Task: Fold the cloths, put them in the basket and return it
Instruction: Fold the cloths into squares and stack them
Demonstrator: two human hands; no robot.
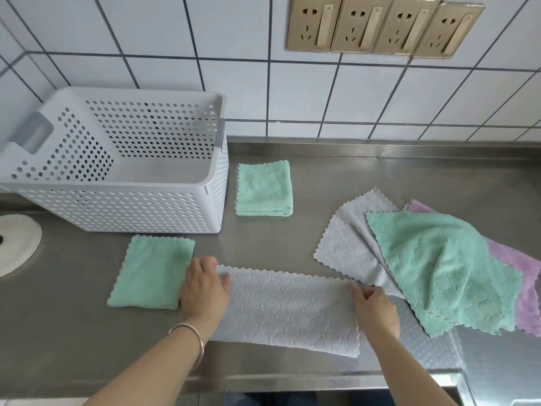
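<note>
While the left hand [205, 285] lies flat on one end of the grey strip cloth [288, 310], the right hand [376, 310] pinches the other end. Two folded green cloths [152, 273] (one beside the left fingers [202, 263]) lie near one white basket [117, 206]; three unfolded cloths [439, 268] are piled beyond the right fingers.

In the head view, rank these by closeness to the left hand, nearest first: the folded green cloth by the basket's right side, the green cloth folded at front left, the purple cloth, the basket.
1. Green cloth at front left: touching the left hand on its left.
2. Basket: behind, to the left.
3. Folded green cloth: behind, right of the basket.
4. Purple cloth: far right, under the pile.
</note>
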